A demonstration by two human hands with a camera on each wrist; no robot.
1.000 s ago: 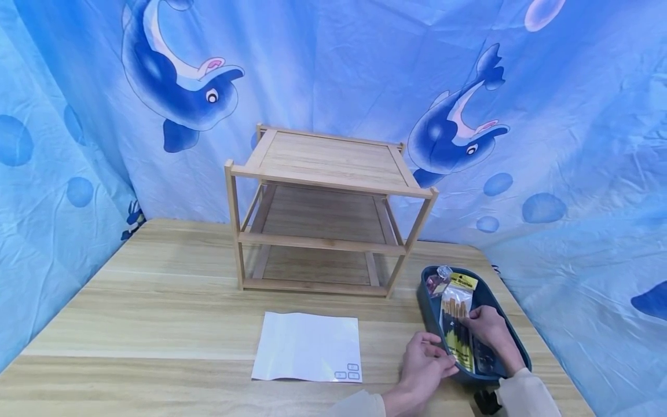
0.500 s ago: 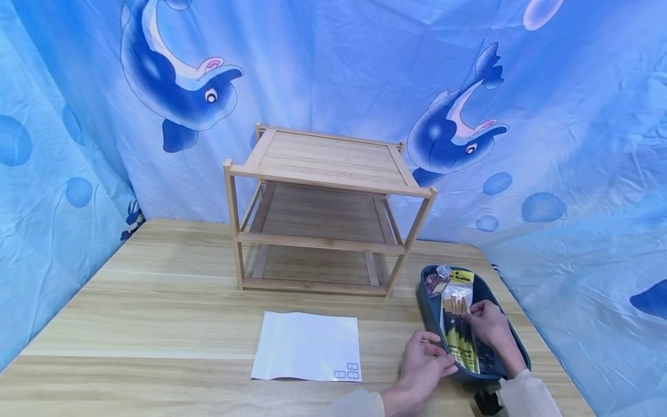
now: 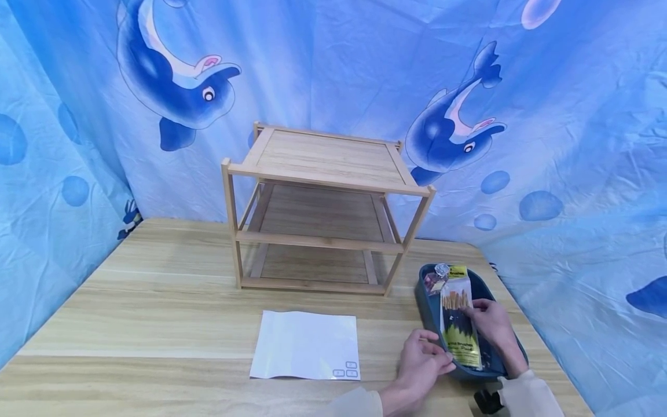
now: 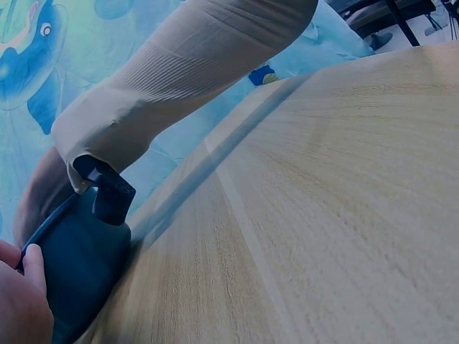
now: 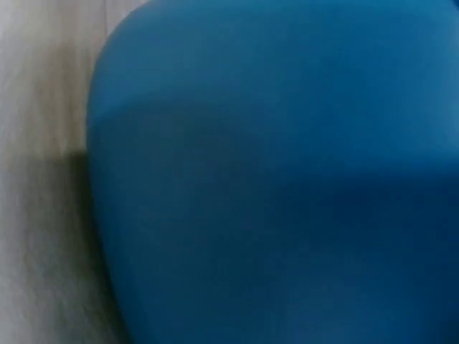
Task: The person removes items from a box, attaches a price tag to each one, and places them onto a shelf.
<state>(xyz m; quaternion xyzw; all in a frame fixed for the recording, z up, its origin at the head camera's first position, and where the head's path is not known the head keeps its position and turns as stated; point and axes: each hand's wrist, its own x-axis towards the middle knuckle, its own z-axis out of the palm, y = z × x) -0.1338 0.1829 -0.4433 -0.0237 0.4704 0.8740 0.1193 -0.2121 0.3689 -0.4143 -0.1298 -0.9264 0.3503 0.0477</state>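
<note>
At the right of the head view, a dark teal plastic bin (image 3: 429, 313) stands on the table. Inside it lies a clear-and-yellow packet of paintbrushes (image 3: 458, 324), partly raised toward the near end. My right hand (image 3: 494, 324) pinches the packet's right edge, its wrist reaching over the bin. My left hand (image 3: 419, 362) holds the bin's near-left rim, with fingertips (image 4: 34, 265) at the rim in the left wrist view. A small pinkish bottle with a faceted clear stopper (image 3: 442, 270) sits in the bin's far-left corner. The bin's outer wall (image 5: 272, 179) fills most of the right wrist view.
A three-tier wooden rack (image 3: 320, 240) stands at the back middle of the table (image 3: 130, 313). A white sheet (image 3: 304, 346) with small printed boxes lies in front of it. Blue dolphin-print curtains (image 3: 333, 69) close in the back and both sides.
The brush packet has shifted slightly and turned a little in my right hand, showing more of its yellow lower print. My left hand keeps its place at the rim.
</note>
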